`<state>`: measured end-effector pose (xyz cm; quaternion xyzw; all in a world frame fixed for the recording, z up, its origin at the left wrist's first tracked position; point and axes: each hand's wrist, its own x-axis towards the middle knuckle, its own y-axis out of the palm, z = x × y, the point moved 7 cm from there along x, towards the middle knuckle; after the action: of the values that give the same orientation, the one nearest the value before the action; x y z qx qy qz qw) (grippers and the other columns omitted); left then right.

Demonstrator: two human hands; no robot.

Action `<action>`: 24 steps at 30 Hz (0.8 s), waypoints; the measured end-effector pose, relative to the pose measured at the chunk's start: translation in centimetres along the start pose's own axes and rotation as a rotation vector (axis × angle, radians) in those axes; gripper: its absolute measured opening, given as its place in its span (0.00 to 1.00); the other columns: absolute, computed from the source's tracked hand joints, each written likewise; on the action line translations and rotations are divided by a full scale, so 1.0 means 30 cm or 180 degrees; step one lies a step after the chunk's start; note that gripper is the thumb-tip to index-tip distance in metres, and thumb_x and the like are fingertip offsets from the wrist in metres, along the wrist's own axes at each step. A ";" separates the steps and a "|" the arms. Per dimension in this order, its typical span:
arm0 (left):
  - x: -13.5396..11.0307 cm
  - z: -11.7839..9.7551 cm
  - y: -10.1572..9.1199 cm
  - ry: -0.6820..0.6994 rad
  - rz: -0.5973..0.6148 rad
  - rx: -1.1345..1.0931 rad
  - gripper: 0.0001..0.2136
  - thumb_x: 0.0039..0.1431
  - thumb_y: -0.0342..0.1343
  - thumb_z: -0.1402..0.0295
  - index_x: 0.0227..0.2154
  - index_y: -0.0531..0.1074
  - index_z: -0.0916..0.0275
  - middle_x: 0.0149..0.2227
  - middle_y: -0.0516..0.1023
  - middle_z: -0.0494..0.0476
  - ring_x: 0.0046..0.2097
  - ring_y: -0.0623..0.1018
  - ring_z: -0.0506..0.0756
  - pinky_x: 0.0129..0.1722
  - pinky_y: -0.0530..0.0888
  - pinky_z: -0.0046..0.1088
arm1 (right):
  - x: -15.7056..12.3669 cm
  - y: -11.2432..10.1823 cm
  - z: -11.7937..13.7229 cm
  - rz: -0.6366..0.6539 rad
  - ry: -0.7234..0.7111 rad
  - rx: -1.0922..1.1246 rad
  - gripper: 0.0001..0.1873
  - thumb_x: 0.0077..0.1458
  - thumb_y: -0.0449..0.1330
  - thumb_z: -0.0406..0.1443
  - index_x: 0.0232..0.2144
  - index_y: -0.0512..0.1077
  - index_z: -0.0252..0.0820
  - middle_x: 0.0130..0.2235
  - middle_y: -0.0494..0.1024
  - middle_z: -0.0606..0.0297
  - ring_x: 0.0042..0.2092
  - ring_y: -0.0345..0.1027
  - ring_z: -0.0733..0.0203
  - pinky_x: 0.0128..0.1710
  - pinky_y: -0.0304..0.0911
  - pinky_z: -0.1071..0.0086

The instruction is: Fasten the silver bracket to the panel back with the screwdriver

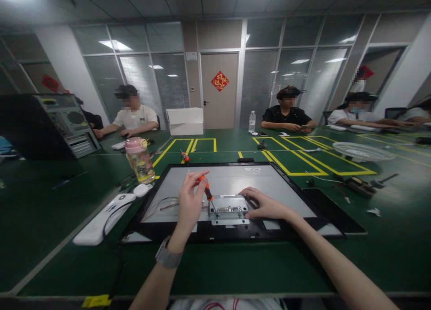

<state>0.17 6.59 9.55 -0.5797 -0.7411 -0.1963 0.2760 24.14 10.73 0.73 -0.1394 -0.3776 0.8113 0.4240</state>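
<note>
A monitor (235, 180) lies face down on the green table with its back cover off, showing a grey metal back panel. My left hand (190, 200) is closed round an orange-handled screwdriver (207, 191), whose tip points down at a small metal bracket (230, 211) near the panel's front edge. My right hand (264, 204) rests flat on the right end of that bracket, fingers spread over it. A watch sits on my left wrist.
A white cover piece (101, 220) and a pink-lidded bottle (139, 159) lie to the left, a computer case (67, 124) further back left. A white fan grille (360, 150) and tools lie to the right. Several people sit along the far side, by a white box (185, 120).
</note>
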 end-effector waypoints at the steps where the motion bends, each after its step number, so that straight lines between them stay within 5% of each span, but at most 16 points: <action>1: 0.000 0.002 0.000 -0.0061 -0.0001 -0.0044 0.12 0.60 0.54 0.64 0.42 0.77 0.62 0.38 0.76 0.57 0.38 0.76 0.52 0.41 0.72 0.28 | 0.000 0.001 -0.001 0.0007 0.0002 0.0006 0.37 0.46 0.67 0.49 0.55 0.64 0.43 0.55 0.62 0.57 0.56 0.58 0.48 0.59 0.55 0.56; 8: -0.004 0.019 0.003 -0.0378 -0.0008 -0.0371 0.14 0.61 0.50 0.64 0.43 0.76 0.64 0.42 0.80 0.60 0.47 0.77 0.57 0.50 0.70 0.34 | -0.001 0.001 0.001 0.0031 0.0002 0.0003 0.36 0.46 0.67 0.49 0.55 0.64 0.44 0.56 0.62 0.57 0.58 0.57 0.48 0.60 0.54 0.55; 15: -0.005 0.021 0.007 -0.0193 0.0056 0.0017 0.13 0.59 0.54 0.64 0.44 0.76 0.61 0.36 0.76 0.55 0.37 0.76 0.53 0.41 0.71 0.28 | -0.001 0.001 0.005 0.0027 -0.0010 -0.0001 0.36 0.46 0.67 0.50 0.54 0.65 0.44 0.56 0.62 0.57 0.58 0.57 0.47 0.60 0.54 0.56; 20: -0.008 0.033 0.010 -0.0354 0.0101 -0.0104 0.15 0.63 0.48 0.65 0.48 0.74 0.60 0.40 0.78 0.57 0.44 0.76 0.55 0.47 0.70 0.31 | 0.000 0.001 0.002 0.0047 -0.0007 0.0015 0.37 0.46 0.67 0.51 0.55 0.64 0.44 0.56 0.63 0.58 0.59 0.56 0.47 0.60 0.54 0.56; 24: -0.011 0.023 0.016 -0.0235 0.0143 -0.0035 0.14 0.60 0.53 0.64 0.47 0.74 0.60 0.40 0.77 0.57 0.41 0.76 0.54 0.44 0.71 0.29 | -0.003 -0.002 0.009 0.0041 -0.0002 0.0044 0.37 0.45 0.67 0.51 0.55 0.64 0.44 0.56 0.63 0.57 0.58 0.57 0.47 0.61 0.54 0.55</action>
<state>0.58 6.89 8.80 -0.6046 -0.7364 -0.1726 0.2497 24.08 10.55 0.93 -0.1386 -0.3712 0.8166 0.4197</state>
